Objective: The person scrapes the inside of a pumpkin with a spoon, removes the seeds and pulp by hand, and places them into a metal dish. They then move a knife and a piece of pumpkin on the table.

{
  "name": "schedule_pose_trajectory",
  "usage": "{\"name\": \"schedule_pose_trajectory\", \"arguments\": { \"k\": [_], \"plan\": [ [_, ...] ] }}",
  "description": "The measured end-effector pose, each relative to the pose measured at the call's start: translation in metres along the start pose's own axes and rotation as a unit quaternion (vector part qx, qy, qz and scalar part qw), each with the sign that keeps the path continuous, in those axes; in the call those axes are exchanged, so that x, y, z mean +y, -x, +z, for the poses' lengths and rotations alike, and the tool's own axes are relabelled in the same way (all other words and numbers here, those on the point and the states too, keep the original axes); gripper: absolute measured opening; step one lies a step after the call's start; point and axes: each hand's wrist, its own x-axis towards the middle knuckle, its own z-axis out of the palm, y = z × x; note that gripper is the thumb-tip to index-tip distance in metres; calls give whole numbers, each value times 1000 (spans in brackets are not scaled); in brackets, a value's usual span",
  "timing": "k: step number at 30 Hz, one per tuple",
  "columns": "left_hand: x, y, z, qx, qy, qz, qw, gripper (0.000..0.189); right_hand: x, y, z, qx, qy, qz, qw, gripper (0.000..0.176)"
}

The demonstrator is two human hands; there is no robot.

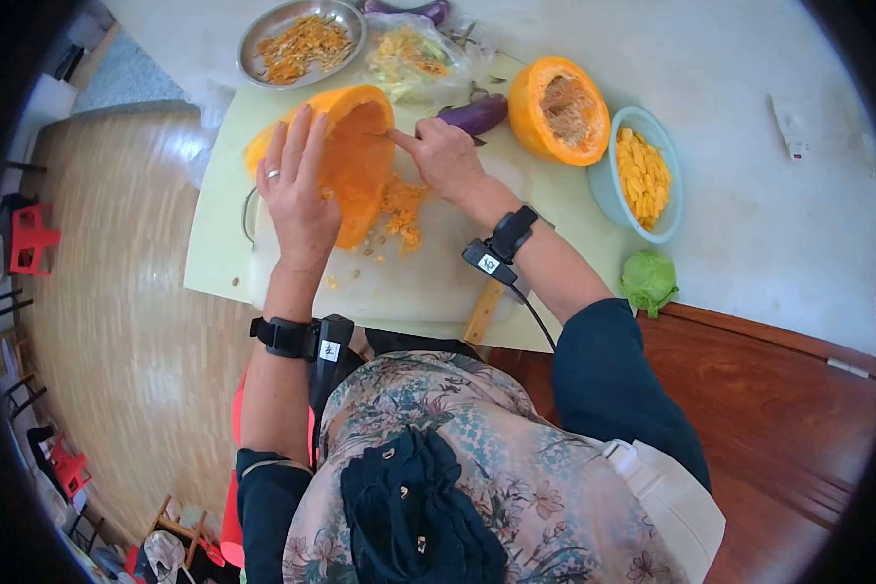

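Observation:
My left hand [300, 191] lies flat against the outer skin of an orange pumpkin half [355, 161], holding it tilted on the white cutting board [428, 277]. My right hand [445, 156] reaches into the hollow of that half with its fingers bent, at the stringy pulp. A loose pile of pulp and seeds [402, 209] lies on the board just below the pumpkin. I cannot tell whether the right hand holds a tool.
A second pumpkin half [559, 110] lies cut side up at the right, with a purple eggplant [475, 114] beside it. A blue bowl [608, 185] holds pumpkin pieces, and a metal plate [302, 42] holds scraps. A knife handle [483, 313] sticks out near me. A green cabbage [649, 280] sits at the table edge.

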Motion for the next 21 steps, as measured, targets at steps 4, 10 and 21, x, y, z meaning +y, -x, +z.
{"name": "schedule_pose_trajectory", "arguments": {
  "k": [4, 10, 21],
  "plan": [
    [-5, -3, 1, 4, -13, 0, 1000, 76, 1, 0, 1, -31, -5, 20, 999, 38],
    [-4, -10, 10, -23, -26, -25, 999, 77, 0, -1, 2, -58, -27, 49, 997, 40],
    [0, -18, 13, -29, -21, -31, 999, 76, -8, 7, -1, -118, -15, 84, 989, 37]
  ]
}}
